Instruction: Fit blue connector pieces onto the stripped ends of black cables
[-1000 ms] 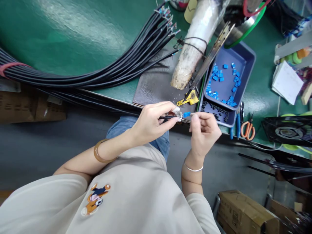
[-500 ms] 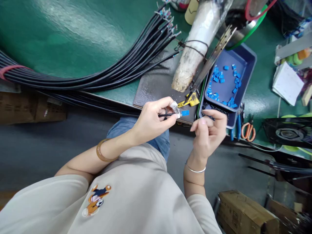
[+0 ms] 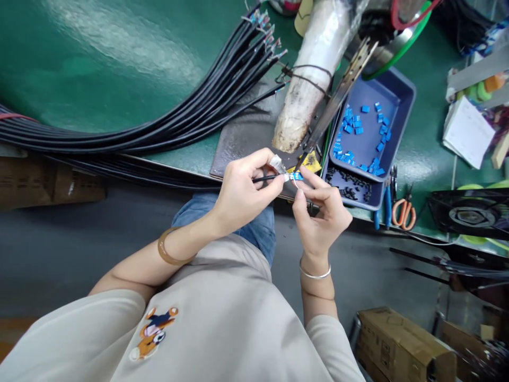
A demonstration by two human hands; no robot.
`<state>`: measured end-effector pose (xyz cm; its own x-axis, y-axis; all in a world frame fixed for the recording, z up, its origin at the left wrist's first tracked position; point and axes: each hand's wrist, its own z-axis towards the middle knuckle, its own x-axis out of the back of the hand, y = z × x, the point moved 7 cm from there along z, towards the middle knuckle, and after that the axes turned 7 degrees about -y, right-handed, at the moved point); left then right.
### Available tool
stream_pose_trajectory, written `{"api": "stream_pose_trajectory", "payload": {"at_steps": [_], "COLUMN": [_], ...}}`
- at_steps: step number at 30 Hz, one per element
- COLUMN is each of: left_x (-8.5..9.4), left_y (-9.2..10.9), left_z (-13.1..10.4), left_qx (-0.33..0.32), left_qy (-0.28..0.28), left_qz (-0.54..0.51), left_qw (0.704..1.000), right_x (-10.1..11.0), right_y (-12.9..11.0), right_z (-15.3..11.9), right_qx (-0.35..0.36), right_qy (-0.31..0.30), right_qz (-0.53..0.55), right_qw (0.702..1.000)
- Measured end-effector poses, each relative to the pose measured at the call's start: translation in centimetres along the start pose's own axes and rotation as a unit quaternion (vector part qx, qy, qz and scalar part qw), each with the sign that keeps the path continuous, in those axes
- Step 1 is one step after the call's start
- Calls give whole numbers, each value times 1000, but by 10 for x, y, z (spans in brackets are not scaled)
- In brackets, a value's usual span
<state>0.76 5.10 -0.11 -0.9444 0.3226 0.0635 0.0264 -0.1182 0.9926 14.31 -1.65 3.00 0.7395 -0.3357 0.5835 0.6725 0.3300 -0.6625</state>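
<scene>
My left hand [image 3: 248, 188] pinches the end of a black cable [image 3: 265, 178] between thumb and fingers. A blue connector [image 3: 296, 176] sits at the cable's tip, just beyond my left fingertips. My right hand [image 3: 322, 209] is beside it, with a finger at the connector and the thumb lower down; a thin white wire [image 3: 295, 184] shows between the two hands. Whether the right fingers grip the wire is too small to tell. A crumpled whitish piece [image 3: 277, 163] rests by my left index finger. Just behind the connector lies a yellow object [image 3: 312, 162].
A bundle of black cables [image 3: 159, 127] lies on the green table [image 3: 119, 69]. At right are a tray of blue connectors [image 3: 405, 101], a tray of small black parts [image 3: 358, 199] and orange-handled scissors [image 3: 403, 213]. A wrapped white tube [image 3: 310, 69] stands behind my hands.
My right hand has moved left and up to the blue connector, and a thin white wire now shows there. The left hand keeps its hold on the cable. The whole view has shifted slightly.
</scene>
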Motion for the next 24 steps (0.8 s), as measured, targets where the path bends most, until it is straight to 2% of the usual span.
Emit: {"api": "stream_pose_trajectory", "payload": {"at_steps": [10, 16, 24], "left_x": [1, 1, 4], "left_y": [9, 7, 15], "left_z": [4, 4, 2], "left_qx": [-18, -16, -44], "left_qy": [9, 15, 35], "left_qz": [16, 24, 42], "left_qw": [1000, 999, 997], "right_x": [3, 2, 3], "right_y": [6, 6, -1], "right_z": [7, 9, 13], "right_qx": [-46, -44, -38], "right_qy": [-8, -20, -13], "right_qz": [62, 57, 46], "right_qw": [997, 997, 998]}}
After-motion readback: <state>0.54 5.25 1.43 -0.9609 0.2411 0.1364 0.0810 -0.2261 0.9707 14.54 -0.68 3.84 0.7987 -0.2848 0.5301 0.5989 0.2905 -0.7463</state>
